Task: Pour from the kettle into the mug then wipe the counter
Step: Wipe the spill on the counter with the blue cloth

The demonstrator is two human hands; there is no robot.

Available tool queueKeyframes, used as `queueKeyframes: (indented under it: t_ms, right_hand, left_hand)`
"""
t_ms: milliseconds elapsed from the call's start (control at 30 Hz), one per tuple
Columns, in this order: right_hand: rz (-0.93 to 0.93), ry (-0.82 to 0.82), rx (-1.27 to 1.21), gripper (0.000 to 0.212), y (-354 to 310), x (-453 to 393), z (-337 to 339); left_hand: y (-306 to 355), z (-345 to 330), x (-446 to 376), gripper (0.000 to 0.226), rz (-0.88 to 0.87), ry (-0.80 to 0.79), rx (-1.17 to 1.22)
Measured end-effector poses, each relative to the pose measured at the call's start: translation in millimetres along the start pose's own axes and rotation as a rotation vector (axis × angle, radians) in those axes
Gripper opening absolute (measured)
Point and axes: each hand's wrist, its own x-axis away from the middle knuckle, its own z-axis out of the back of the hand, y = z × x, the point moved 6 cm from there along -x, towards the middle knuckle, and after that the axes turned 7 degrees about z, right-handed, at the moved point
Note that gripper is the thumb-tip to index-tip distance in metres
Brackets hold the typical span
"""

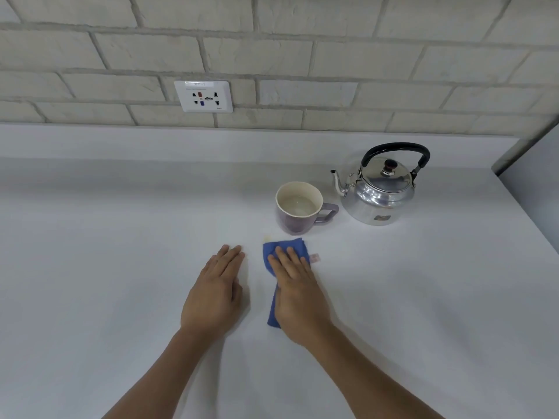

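Right hand (pixel 295 285): flat, fingers spread a little, palm pressed down on the cloth (pixel 282 247); not gripping, only pinning it to the counter (pixel 121 252).
Left hand (pixel 216 290): flat and empty, fingers together, resting on the bare counter just beside the cloth, not touching it.
Cloth: blue, folded into a long strip, mostly hidden under the right hand; small pale tag showing at its right edge.
Spot: faint yellowish mark (pixel 267 238) on the counter just beyond the cloth's far left corner; nature unclear.
Mug (pixel 298 207): purple, upright, just beyond the cloth, handle pointing right toward the kettle; pale liquid visible inside.
Kettle (pixel 382 189): metal, upright, lid on, black handle raised, spout facing left toward the mug; near the mug but apart from it, no hand on it.
Wall socket (pixel 204 96): on the brick wall, well behind, nothing plugged in.
Progress: pouring judged done, given liquid in mug and kettle set down. Wiping in hand, extent covered cannot be told. Left: pass over the spot near the mug.
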Motion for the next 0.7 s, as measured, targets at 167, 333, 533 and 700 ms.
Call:
queueKeyframes:
  t_ms: [167, 333, 533, 700]
  right_hand:
    - [0.025, 0.07, -0.085, 0.054, 23, 28, 24]
    - [-0.147, 0.063, -0.034, 0.06, 39, 7, 17]
    - [-0.14, 0.108, 0.009, 0.067, -5, -29, -5]
    - [0.086, 0.001, -0.075, 0.061, -26, -19, -14]
  left_hand:
    - [-3, 4, 2, 0.054, 0.107, 0.043, -0.018]
    - [-6, 7, 0, 0.053, 0.115, 0.036, 0.036]
    - [-10, 9, -1, 0.054, 0.08, 0.068, 0.073]
    - [-11, 2, 0, 0.056, 0.085, 0.06, 0.066]
